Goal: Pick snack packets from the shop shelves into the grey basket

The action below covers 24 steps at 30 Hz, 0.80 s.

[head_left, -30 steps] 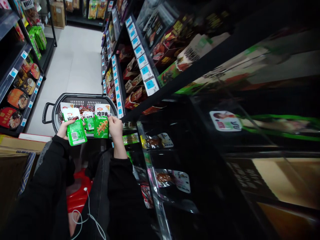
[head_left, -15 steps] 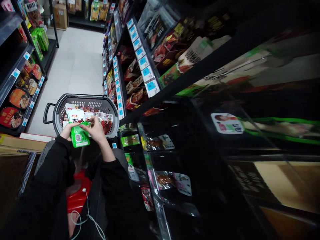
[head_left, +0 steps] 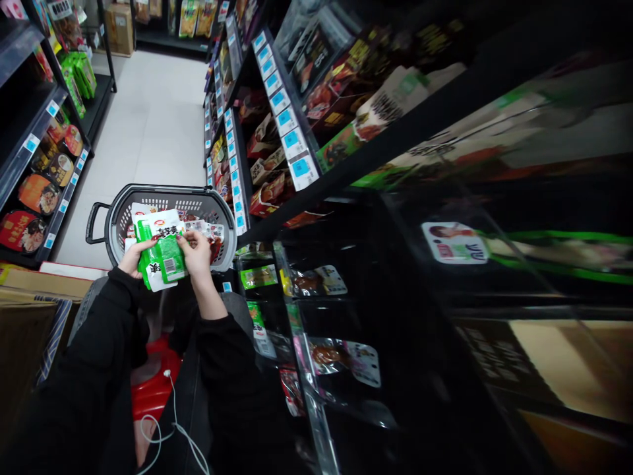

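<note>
Head view: the pouches (head_left: 171, 252), at least two, green and white and overlapping, are up in both hands above the near side of the basket (head_left: 165, 195). The left hand (head_left: 131, 258) is closed on their left edge, thumb on top; the right hand (head_left: 198, 257) is nearly closed, pinching the right edge of the upper pouch between thumb and fingers. The basket is grey with slotted walls, its handle (head_left: 93, 224) out to the left. Inside, red and white packets (head_left: 215, 241) lie at the right; others behind the pouches are partly hidden. To the right, the clear trays (head_left: 315, 412) hold brown packets (head_left: 326, 356). On the left shelf (head_left: 30, 148) sit round tubs (head_left: 37, 192).
</note>
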{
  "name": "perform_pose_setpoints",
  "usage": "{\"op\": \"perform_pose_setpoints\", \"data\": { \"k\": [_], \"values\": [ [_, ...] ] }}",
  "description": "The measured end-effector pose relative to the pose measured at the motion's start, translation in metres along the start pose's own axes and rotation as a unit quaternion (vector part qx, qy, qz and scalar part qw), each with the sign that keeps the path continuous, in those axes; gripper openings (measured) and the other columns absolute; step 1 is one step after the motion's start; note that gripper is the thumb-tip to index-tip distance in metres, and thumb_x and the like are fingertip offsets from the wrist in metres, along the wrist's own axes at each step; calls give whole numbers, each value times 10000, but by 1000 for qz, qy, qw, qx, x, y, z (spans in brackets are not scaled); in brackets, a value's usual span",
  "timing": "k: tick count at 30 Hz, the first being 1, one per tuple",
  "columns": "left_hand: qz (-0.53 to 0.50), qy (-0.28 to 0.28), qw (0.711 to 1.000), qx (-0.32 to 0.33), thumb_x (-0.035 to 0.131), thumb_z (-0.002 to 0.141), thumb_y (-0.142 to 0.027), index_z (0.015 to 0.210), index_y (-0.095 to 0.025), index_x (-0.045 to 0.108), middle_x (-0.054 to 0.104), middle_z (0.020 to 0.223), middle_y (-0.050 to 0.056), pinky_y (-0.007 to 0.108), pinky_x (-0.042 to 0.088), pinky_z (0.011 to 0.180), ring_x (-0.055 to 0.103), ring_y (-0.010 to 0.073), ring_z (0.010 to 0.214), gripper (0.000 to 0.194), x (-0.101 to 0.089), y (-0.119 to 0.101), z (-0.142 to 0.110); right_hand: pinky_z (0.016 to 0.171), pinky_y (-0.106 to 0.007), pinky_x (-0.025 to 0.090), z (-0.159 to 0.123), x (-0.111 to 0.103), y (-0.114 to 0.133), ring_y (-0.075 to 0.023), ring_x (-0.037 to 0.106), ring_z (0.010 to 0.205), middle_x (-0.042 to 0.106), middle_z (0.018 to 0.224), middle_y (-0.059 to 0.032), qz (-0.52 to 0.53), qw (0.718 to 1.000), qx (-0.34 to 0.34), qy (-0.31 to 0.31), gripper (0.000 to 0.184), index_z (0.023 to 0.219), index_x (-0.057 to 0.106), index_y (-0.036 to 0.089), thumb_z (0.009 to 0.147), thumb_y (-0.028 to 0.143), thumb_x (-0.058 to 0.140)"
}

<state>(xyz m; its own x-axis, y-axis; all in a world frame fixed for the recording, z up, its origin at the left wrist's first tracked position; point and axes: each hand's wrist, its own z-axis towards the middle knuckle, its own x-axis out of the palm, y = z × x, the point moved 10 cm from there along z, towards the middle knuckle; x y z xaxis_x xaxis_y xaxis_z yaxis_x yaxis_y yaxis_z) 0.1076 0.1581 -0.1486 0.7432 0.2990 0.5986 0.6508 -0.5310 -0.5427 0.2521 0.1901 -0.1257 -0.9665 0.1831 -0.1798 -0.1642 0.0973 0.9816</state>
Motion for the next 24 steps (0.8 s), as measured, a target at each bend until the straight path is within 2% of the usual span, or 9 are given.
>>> {"op": "perform_pose_setpoints", "data": {
  "k": [3, 8, 10, 14, 16, 19, 21, 24],
  "values": [
    [19, 15, 1000, -2, 514, 693, -53, 1090, -55, 596, 706, 830, 116, 453, 517, 854, 677, 268, 812, 405, 0, -2, 0, 650, -253, 393, 4, -22, 0, -122, 474, 659, 510, 702, -7, 46, 996, -3, -77, 224, 721, 465, 170, 721, 392, 502],
    [11, 58, 998, -30, 497, 691, -92, 1188, -21, 543, 682, 977, 170, 474, 496, 883, 652, 292, 922, 504, 6, 1, -1, 630, -246, 388, 12, -43, -7, -112, 457, 648, 486, 697, 7, 105, 987, -5, -121, 280, 756, 448, 175, 689, 426, 550],
    [8, 60, 998, -23, 502, 690, -85, 1203, -21, 535, 678, 997, 169, 472, 493, 890, 651, 291, 929, 518, 5, 0, 0, 589, -236, 376, 13, -40, -9, -105, 427, 609, 445, 672, 23, 156, 984, 15, -80, 298, 770, 425, 191, 700, 450, 555],
    [4, 73, 997, -5, 512, 671, -50, 1219, -46, 535, 683, 1002, 144, 455, 497, 895, 651, 283, 930, 549, 9, -3, -1, 450, -234, 296, 1, -24, -2, -95, 291, 462, 345, 608, 33, 248, 964, 64, 73, 324, 842, 462, 213, 797, 534, 462],
    [4, 65, 998, -12, 508, 663, -47, 1223, -47, 534, 685, 996, 142, 452, 503, 885, 656, 283, 918, 561, 9, -2, -2, 427, -242, 280, -10, -22, 8, -95, 264, 447, 364, 626, 20, 304, 942, 67, 125, 346, 902, 500, 214, 826, 544, 428],
    [5, 52, 998, -17, 497, 657, -43, 1226, -45, 528, 686, 995, 141, 450, 507, 876, 659, 279, 907, 570, 9, -1, -3, 439, -253, 308, -22, -19, 16, -106, 315, 475, 418, 675, -6, 353, 917, 67, 172, 354, 948, 512, 220, 836, 545, 425],
    [6, 55, 998, -9, 494, 657, -37, 1226, -51, 526, 687, 993, 137, 449, 507, 876, 658, 276, 909, 571, 9, -3, -3, 450, -258, 322, -21, -22, 12, -115, 354, 499, 435, 689, -14, 319, 933, 63, 157, 353, 941, 506, 222, 830, 549, 436],
    [2, 60, 998, -1, 492, 652, -35, 1219, -56, 528, 689, 985, 131, 452, 507, 873, 658, 273, 905, 569, 9, -4, -3, 502, -264, 358, -3, -42, -4, -128, 408, 549, 457, 708, -17, 171, 983, 45, 46, 340, 894, 488, 216, 814, 544, 445]
  ]
}}
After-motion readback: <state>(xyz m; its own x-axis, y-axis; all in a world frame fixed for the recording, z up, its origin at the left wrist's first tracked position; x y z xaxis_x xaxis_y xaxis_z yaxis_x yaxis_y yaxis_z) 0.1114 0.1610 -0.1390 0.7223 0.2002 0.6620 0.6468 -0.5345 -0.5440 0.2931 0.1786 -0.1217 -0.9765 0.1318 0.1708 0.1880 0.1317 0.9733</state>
